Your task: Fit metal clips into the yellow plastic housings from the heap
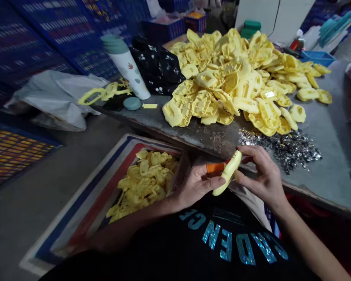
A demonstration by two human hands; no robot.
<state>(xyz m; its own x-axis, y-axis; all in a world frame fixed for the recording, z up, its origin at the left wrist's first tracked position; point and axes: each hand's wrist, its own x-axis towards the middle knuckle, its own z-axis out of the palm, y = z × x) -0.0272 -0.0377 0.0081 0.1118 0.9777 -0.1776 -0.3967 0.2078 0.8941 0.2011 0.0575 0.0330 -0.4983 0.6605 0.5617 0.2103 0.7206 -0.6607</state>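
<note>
Pinching a yellow plastic piece, the half-closed left hand and right hand are working just off the edge of a grey table. A box of yellow pieces is sitting left of them, and silver scraps are lying beyond the right hand.

The bare left hand reaches in from the lower left, its left forearm lying almost level, fingers together and gently curled. The bare right hand rises from the lower right on its right forearm, wrist bent, fingers arched and pinching, close to the left fingertips.
</note>
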